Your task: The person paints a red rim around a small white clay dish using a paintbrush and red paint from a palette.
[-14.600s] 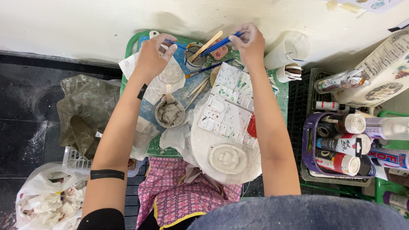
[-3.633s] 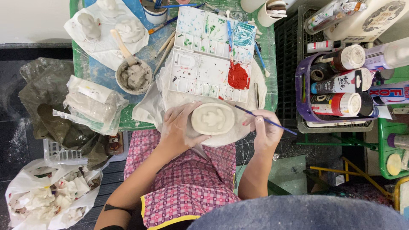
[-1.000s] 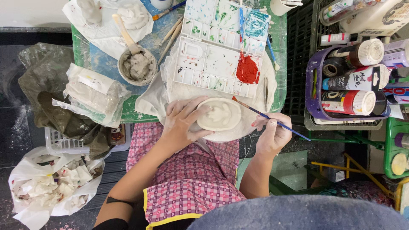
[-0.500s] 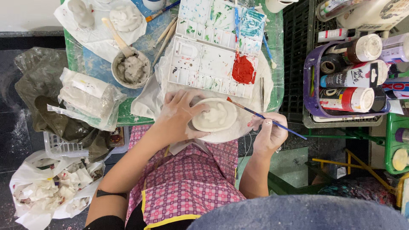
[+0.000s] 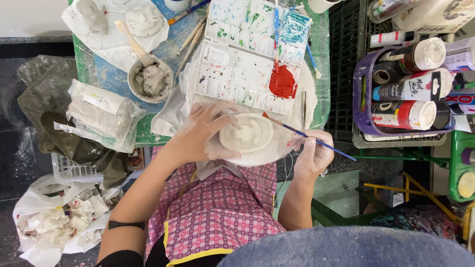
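While the left hand (image 5: pixel 198 131) curls its fingers around the edge of a pale round plaster piece (image 5: pixel 246 133) at the centre of the frame, the right hand (image 5: pixel 310 155) pinches a thin blue-handled paintbrush (image 5: pixel 309 138) just right of it, the bristle end touching the piece's upper right rim. The piece sits raised on a white disc (image 5: pixel 257 155), held above a pink checked apron (image 5: pixel 217 207) in the lower middle.

Just above, on the green table (image 5: pixel 146 138), lies an open white paint palette (image 5: pixel 247 54) with many small wells, green and blue smears at its top, and a thick red blob (image 5: pixel 282 81) at its right edge. In the upper left a small bowl (image 5: pixel 151 79) of grey paste holds a wooden stick, near white moulded shapes on paper (image 5: pixel 143 20). A wrapped bundle in clear plastic (image 5: pixel 101 113) lies at the table's left edge.

At the right of the frame a purple basket (image 5: pixel 363 94) holds paint bottles lying on their sides. A white bag of crumpled tissues (image 5: pixel 54 222) sits in the lower left.
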